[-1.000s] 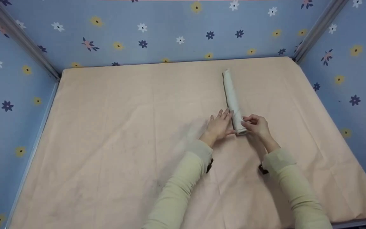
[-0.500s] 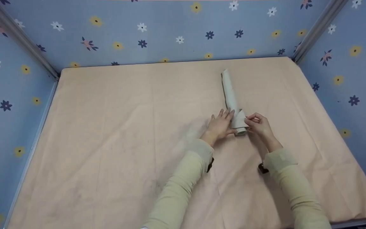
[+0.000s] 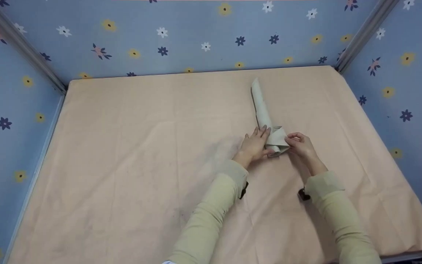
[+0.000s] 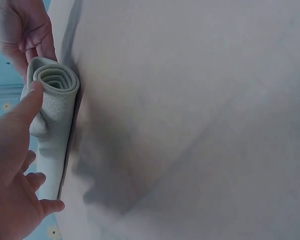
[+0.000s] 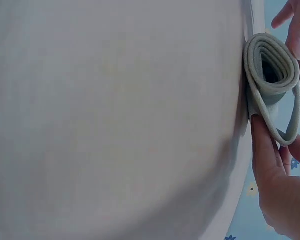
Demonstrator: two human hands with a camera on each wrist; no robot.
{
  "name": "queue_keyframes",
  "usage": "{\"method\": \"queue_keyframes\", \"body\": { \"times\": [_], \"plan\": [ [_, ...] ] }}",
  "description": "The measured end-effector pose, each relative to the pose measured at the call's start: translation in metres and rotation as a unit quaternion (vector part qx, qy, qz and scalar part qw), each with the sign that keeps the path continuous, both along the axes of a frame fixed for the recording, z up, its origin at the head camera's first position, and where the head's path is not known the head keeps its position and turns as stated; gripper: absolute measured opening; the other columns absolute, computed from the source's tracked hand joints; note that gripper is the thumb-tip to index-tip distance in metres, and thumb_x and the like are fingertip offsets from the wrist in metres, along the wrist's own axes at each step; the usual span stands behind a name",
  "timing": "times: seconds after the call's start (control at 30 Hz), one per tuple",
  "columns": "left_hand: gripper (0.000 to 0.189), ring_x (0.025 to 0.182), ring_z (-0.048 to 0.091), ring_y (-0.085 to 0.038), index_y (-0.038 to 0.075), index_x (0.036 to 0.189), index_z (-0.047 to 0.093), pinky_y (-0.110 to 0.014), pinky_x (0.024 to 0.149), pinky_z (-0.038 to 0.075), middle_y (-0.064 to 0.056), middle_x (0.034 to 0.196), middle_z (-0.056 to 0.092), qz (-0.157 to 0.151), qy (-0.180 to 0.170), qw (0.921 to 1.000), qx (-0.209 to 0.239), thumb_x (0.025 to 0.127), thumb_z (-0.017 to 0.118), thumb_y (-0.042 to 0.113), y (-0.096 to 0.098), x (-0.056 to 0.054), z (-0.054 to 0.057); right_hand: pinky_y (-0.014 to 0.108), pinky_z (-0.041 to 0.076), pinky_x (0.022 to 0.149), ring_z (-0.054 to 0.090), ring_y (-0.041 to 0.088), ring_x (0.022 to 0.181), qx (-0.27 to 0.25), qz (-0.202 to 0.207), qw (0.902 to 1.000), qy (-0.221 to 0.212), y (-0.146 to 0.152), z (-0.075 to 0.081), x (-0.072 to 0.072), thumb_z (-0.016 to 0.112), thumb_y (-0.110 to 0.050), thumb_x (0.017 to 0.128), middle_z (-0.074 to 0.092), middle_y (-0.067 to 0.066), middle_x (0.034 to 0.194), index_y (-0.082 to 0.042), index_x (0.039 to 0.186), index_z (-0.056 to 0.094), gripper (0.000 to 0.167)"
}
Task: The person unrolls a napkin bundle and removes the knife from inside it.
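Observation:
A pale green cloth (image 3: 261,106), rolled into a long narrow tube, lies on the peach sheet right of the middle. Its coiled near end shows layered spirals in the left wrist view. My left hand (image 3: 254,145) rests on the left side of the roll near this end, fingers spread and thumb by the coil. On the other side, my right hand (image 3: 302,146) pinches the cloth's loose outer corner and holds it out from the roll. In the right wrist view the outer layer (image 5: 296,120) hangs as a loop off the coil, with the fingers at its fold.
The peach sheet (image 3: 123,146) covers a wide flat surface with soft creases. Blue flowered panels (image 3: 203,29) stand behind it and at both sides, with grey posts (image 3: 366,33) at the back corners. A black strap (image 3: 303,194) shows beneath the right sleeve.
My right hand has drawn the cloth's outer corner to the right, opening a flap at the near end. The roll's far end has shifted slightly left. My left hand stays on the roll.

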State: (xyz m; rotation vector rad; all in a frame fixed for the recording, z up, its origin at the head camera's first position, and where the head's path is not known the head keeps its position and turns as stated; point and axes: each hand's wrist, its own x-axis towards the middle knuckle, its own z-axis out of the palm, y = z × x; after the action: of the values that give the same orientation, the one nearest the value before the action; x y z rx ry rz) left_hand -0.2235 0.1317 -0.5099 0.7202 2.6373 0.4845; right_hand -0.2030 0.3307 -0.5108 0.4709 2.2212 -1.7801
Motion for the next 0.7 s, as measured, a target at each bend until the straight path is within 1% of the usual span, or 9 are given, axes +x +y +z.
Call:
{"method": "queue_keyframes", "body": {
  "times": [0.13,0.3,0.37,0.4,0.47,0.53,0.57,0.63,0.7],
  "plan": [
    [0.085,0.164,0.016,-0.027,0.016,0.169,0.017,-0.053,0.131,0.026,-0.002,0.177,0.015,-0.001,-0.004,1.0000,0.001,0.104,0.055,0.055,0.0009,-0.0005,-0.0010,0.010,0.052,0.070,0.060,-0.007,0.076,0.020,0.007,0.9997,-0.008,0.0037,0.0004,0.0010,0.055,-0.009,0.107,0.063,-0.019,0.080,0.003,0.121,0.056,0.018],
    [0.083,0.164,0.016,-0.027,0.016,0.169,0.019,-0.053,0.131,0.025,-0.001,0.177,0.015,-0.002,-0.009,1.0000,0.004,0.104,0.055,0.053,0.0022,-0.0007,-0.0015,0.009,0.052,0.070,0.058,-0.007,0.076,0.057,0.007,0.9982,-0.016,0.0040,0.0005,0.0023,0.053,-0.009,0.108,0.062,-0.018,0.080,0.008,0.127,0.054,0.025],
    [0.081,0.164,0.015,-0.027,0.017,0.169,0.020,-0.053,0.131,0.026,-0.001,0.177,0.015,-0.003,-0.010,0.9999,0.004,0.105,0.055,0.053,0.0028,-0.0008,-0.0019,0.009,0.051,0.071,0.058,-0.006,0.078,0.078,0.007,0.9968,-0.016,0.0033,0.0006,0.0026,0.054,-0.009,0.108,0.064,-0.014,0.084,0.009,0.129,0.054,0.029],
    [0.081,0.164,0.015,-0.027,0.018,0.169,0.020,-0.053,0.131,0.026,0.000,0.177,0.016,-0.003,-0.010,0.9999,0.003,0.105,0.055,0.052,0.0031,-0.0007,-0.0020,0.009,0.051,0.072,0.058,-0.006,0.080,0.086,0.007,0.9961,-0.015,0.0031,0.0008,0.0029,0.054,-0.009,0.107,0.067,-0.010,0.088,0.010,0.131,0.054,0.030],
    [0.079,0.164,0.016,-0.027,0.018,0.169,0.021,-0.052,0.131,0.026,0.000,0.177,0.016,-0.004,-0.011,0.9999,0.003,0.105,0.054,0.052,0.0034,-0.0006,-0.0026,0.009,0.051,0.074,0.059,-0.005,0.085,0.103,0.008,0.9946,-0.013,0.0028,0.0005,0.0034,0.055,-0.008,0.107,0.073,0.004,0.103,0.011,0.133,0.054,0.032],
    [0.079,0.164,0.016,-0.027,0.018,0.169,0.022,-0.052,0.131,0.026,0.001,0.177,0.016,-0.004,-0.011,0.9999,0.002,0.105,0.054,0.052,0.0036,-0.0003,-0.0034,0.008,0.050,0.076,0.059,-0.005,0.090,0.118,0.011,0.9929,-0.011,0.0031,0.0000,0.0042,0.055,-0.008,0.107,0.073,0.014,0.119,0.011,0.133,0.055,0.033],
    [0.079,0.164,0.016,-0.027,0.018,0.168,0.023,-0.052,0.131,0.026,0.001,0.177,0.016,-0.004,-0.010,0.9999,0.001,0.105,0.054,0.053,0.0035,-0.0001,-0.0038,0.008,0.051,0.076,0.059,-0.005,0.091,0.118,0.011,0.9929,-0.007,0.0036,-0.0001,0.0048,0.056,-0.007,0.106,0.072,0.016,0.123,0.011,0.133,0.055,0.032],
    [0.079,0.164,0.016,-0.027,0.018,0.168,0.023,-0.052,0.131,0.026,0.001,0.177,0.016,-0.003,-0.011,0.9999,0.001,0.105,0.054,0.052,0.0034,0.0002,-0.0047,0.007,0.051,0.076,0.060,-0.005,0.089,0.115,0.008,0.9934,0.000,0.0045,-0.0013,0.0057,0.057,-0.005,0.105,0.073,0.014,0.119,0.011,0.131,0.056,0.030],
    [0.078,0.164,0.016,-0.027,0.018,0.168,0.023,-0.052,0.131,0.026,0.001,0.177,0.016,-0.001,-0.012,0.9999,0.002,0.105,0.054,0.052,0.0032,0.0006,-0.0054,0.008,0.052,0.075,0.060,-0.007,0.084,0.107,0.004,0.9942,0.010,0.0057,-0.0019,0.0069,0.059,-0.003,0.104,0.074,0.003,0.104,0.012,0.128,0.057,0.028]
  ]
}}
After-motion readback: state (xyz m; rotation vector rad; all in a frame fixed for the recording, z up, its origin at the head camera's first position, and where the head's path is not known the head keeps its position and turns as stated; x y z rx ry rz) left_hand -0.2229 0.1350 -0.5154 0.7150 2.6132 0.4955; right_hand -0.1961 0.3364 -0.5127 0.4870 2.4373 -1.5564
